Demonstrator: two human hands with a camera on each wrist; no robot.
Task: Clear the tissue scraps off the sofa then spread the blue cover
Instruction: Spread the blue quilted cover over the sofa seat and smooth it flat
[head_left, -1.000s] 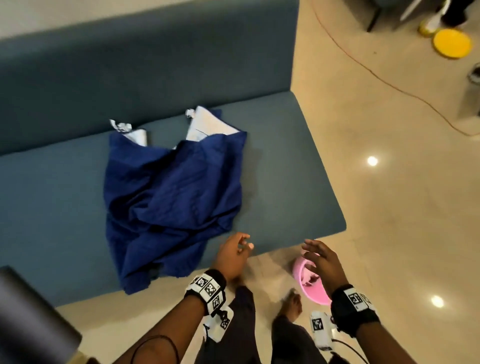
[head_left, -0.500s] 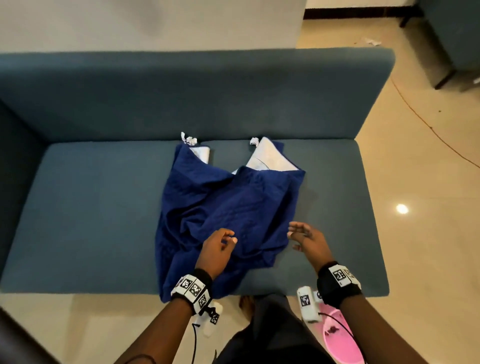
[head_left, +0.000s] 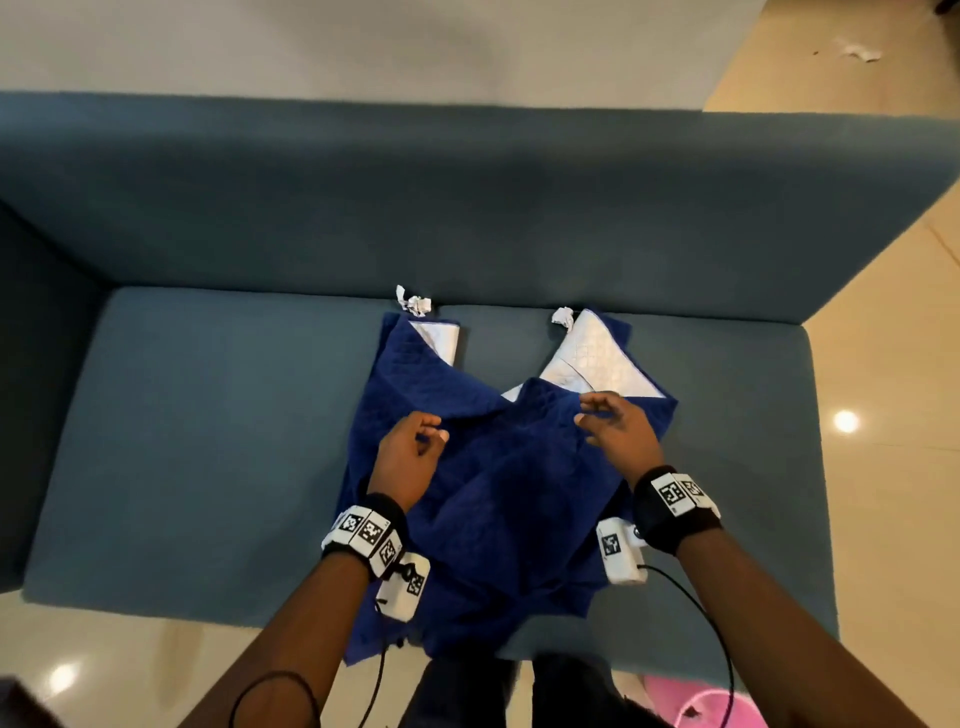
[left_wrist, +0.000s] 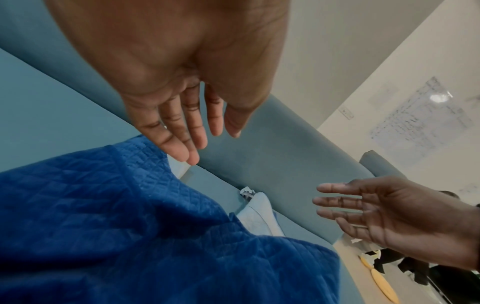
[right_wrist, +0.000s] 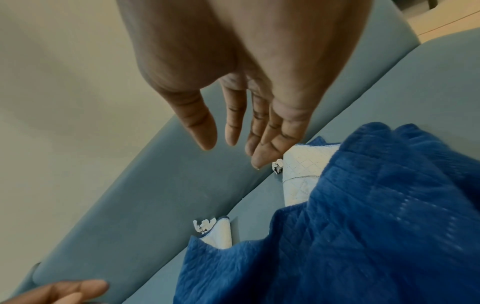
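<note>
Fingers of both hands hang loose and spread, holding nothing — left hand (head_left: 410, 452) and right hand (head_left: 618, 431) hover mid-frame over the crumpled blue cover (head_left: 498, 499). Beyond them, toward the top of the frame, two tissue scraps (head_left: 414, 302) (head_left: 562, 315) lie at the cover's far corners against the backrest of the sofa (head_left: 208, 441), one ahead of each hand — open seat stretches left.

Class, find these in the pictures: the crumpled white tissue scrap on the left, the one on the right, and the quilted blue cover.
Left crumpled white tissue scrap (head_left: 414, 303), head view, its middle.
Right crumpled white tissue scrap (head_left: 562, 315), head view, its middle.
Quilted blue cover (head_left: 498, 499), head view, its bunched blue centre.
</note>
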